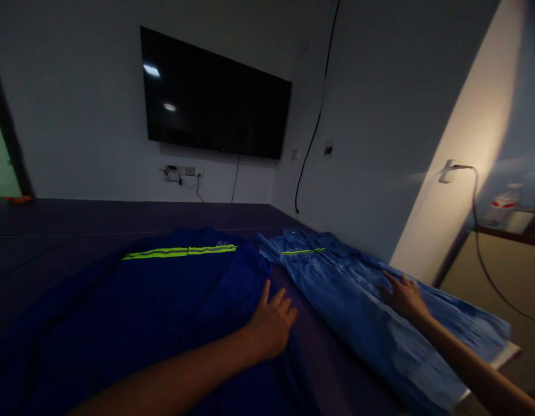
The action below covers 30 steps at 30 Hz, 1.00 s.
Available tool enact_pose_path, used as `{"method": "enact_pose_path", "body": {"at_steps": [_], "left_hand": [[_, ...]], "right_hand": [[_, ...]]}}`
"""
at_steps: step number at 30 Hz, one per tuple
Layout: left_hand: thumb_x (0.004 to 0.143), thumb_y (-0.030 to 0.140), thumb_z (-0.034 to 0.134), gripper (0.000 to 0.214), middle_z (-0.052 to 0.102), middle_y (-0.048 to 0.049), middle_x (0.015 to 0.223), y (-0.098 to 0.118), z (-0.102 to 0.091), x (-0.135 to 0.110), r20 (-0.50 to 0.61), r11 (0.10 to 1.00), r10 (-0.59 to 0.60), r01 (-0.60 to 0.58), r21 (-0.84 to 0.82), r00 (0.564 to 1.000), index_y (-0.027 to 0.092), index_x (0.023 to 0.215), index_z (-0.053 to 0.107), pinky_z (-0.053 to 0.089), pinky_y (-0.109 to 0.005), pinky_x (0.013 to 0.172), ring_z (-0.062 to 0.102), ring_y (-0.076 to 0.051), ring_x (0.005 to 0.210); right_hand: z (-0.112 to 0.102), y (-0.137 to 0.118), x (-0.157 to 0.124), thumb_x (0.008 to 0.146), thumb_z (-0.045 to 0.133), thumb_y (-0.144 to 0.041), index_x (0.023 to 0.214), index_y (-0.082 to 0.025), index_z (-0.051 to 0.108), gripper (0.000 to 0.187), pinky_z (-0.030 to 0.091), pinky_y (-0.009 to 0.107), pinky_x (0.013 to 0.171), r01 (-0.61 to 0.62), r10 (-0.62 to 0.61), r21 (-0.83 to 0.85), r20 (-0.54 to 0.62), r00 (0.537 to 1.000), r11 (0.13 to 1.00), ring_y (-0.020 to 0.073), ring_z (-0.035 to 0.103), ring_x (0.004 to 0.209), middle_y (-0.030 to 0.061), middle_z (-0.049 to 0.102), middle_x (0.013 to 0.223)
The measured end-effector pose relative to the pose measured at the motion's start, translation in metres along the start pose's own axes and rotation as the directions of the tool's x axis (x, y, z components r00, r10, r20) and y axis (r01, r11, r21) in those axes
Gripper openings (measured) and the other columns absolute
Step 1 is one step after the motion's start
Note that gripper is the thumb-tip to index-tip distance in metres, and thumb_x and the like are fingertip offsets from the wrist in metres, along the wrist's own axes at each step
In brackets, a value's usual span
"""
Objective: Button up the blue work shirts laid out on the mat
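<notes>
A dark blue work jacket [163, 300] with a yellow-green reflective stripe lies spread on a dark purple surface [215, 212]. My left hand [271, 323] is over the jacket's right edge, fingers apart and holding nothing; whether it touches the cloth I cannot tell. To the right, a lighter blue work garment [341, 289] with a thin yellow-green stripe lies flat, close beside the wall. My right hand [404, 294] is at this garment's far edge, fingers stretched out over the cloth with no fold gripped.
A black television [215, 95] hangs on the wall above sockets with loose wires [181, 173]. A dark cable [313, 138] dangles in the corner. At right, a plugged-in charger [447, 171] trails its cord past a cabinet [484, 266] that holds a bottle [504, 205].
</notes>
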<state>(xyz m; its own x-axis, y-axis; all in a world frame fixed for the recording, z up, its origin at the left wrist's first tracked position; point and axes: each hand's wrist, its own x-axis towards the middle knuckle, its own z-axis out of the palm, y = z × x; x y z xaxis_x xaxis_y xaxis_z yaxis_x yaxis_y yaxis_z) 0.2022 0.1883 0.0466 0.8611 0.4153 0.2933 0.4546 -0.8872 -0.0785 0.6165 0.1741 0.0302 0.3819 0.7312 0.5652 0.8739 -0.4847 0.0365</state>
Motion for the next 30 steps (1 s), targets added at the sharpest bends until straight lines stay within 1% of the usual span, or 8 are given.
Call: {"method": "enact_pose_path", "body": {"at_steps": [3, 5, 9, 14, 18, 20, 23, 30], "left_hand": [[0.083, 0.022, 0.035, 0.036, 0.050, -0.0085, 0.126, -0.066, -0.015, -0.040, -0.035, 0.914, -0.403, 0.404, 0.032, 0.914, 0.020, 0.114, 0.053, 0.006, -0.061, 0.103, 0.030, -0.027, 0.127], [0.085, 0.027, 0.033, 0.035, 0.051, -0.0087, 0.125, -0.109, -0.025, -0.073, -0.057, 0.765, -0.639, 0.642, 0.054, 0.767, 0.020, 0.110, 0.055, 0.008, -0.063, 0.101, 0.031, -0.029, 0.126], [0.086, 0.031, 0.031, 0.037, 0.051, -0.0095, 0.126, -0.174, -0.043, -0.149, -0.080, 0.476, -0.873, 0.876, 0.081, 0.482, 0.020, 0.111, 0.055, 0.014, -0.066, 0.097, 0.033, -0.031, 0.125], [0.083, 0.036, 0.033, 0.045, 0.042, -0.0160, 0.132, -0.198, -0.058, -0.233, -0.203, 0.173, -0.958, 0.972, 0.159, 0.203, 0.015, 0.119, 0.050, 0.021, -0.064, 0.094, 0.029, -0.036, 0.126], [0.081, 0.038, 0.033, 0.052, 0.049, -0.0243, 0.122, -0.200, -0.066, -0.274, -0.243, -0.064, -0.970, 0.988, 0.141, -0.028, 0.006, 0.119, 0.048, 0.038, -0.051, 0.084, 0.045, -0.037, 0.114], [0.081, 0.036, 0.033, 0.048, 0.058, -0.0244, 0.108, -0.203, -0.070, -0.285, -0.139, -0.083, -0.988, 0.991, 0.100, -0.068, 0.004, 0.111, 0.054, 0.044, -0.042, 0.075, 0.055, -0.033, 0.100], [0.081, 0.031, 0.032, 0.042, 0.062, -0.0209, 0.101, -0.206, -0.075, -0.292, -0.036, -0.056, -0.998, 0.997, 0.058, -0.054, 0.007, 0.103, 0.059, 0.046, -0.037, 0.069, 0.060, -0.031, 0.094], [0.079, 0.029, 0.034, 0.038, 0.064, -0.0192, 0.099, -0.197, -0.088, -0.302, -0.071, -0.093, -0.994, 0.993, 0.068, -0.088, 0.009, 0.093, 0.064, 0.047, -0.034, 0.063, 0.062, -0.030, 0.089]], "right_hand": [[-0.012, -0.075, 0.002, 0.081, 0.039, -0.038, 0.127, -0.014, 0.043, 0.052, 0.030, 0.051, 0.094, 0.109, -0.111, 0.032, 0.075, 0.991, 0.994, 0.0354, 0.039, 0.119, 0.0185, 0.050, 0.120], [-0.025, -0.132, 0.002, 0.082, 0.041, -0.039, 0.130, -0.017, 0.041, 0.053, 0.028, 0.051, 0.096, 0.197, -0.209, 0.116, 0.097, 0.973, 0.974, 0.0353, 0.032, 0.123, 0.0162, 0.044, 0.128], [-0.055, -0.249, -0.005, 0.080, 0.046, -0.041, 0.133, -0.018, 0.037, 0.058, 0.023, 0.049, 0.100, 0.380, -0.444, 0.348, 0.127, 0.887, 0.857, 0.0342, 0.019, 0.130, 0.0141, 0.032, 0.139], [-0.084, -0.381, -0.023, 0.080, 0.050, -0.039, 0.131, -0.015, 0.039, 0.058, 0.020, 0.044, 0.102, 0.467, -0.672, 0.601, 0.163, 0.723, 0.648, 0.0303, 0.020, 0.130, 0.0152, 0.030, 0.140], [-0.088, -0.456, -0.052, 0.084, 0.042, -0.043, 0.131, -0.021, 0.038, 0.053, 0.024, 0.048, 0.099, 0.364, -0.652, 0.663, 0.250, 0.716, 0.654, 0.0298, 0.026, 0.128, 0.0133, 0.034, 0.138], [-0.084, -0.479, -0.070, 0.086, 0.036, -0.047, 0.132, -0.023, 0.037, 0.052, 0.023, 0.052, 0.097, 0.269, -0.577, 0.631, 0.351, 0.737, 0.728, 0.0319, 0.024, 0.128, 0.0136, 0.033, 0.139], [-0.076, -0.495, -0.091, 0.087, 0.029, -0.048, 0.133, -0.023, 0.035, 0.053, 0.015, 0.055, 0.099, 0.223, -0.517, 0.577, 0.414, 0.749, 0.786, 0.0321, 0.019, 0.130, 0.0141, 0.027, 0.141], [-0.066, -0.496, -0.094, 0.087, 0.030, -0.048, 0.133, -0.023, 0.035, 0.053, 0.011, 0.050, 0.102, 0.343, -0.608, 0.590, 0.334, 0.720, 0.731, 0.0286, 0.017, 0.131, 0.0116, 0.027, 0.142]]}}
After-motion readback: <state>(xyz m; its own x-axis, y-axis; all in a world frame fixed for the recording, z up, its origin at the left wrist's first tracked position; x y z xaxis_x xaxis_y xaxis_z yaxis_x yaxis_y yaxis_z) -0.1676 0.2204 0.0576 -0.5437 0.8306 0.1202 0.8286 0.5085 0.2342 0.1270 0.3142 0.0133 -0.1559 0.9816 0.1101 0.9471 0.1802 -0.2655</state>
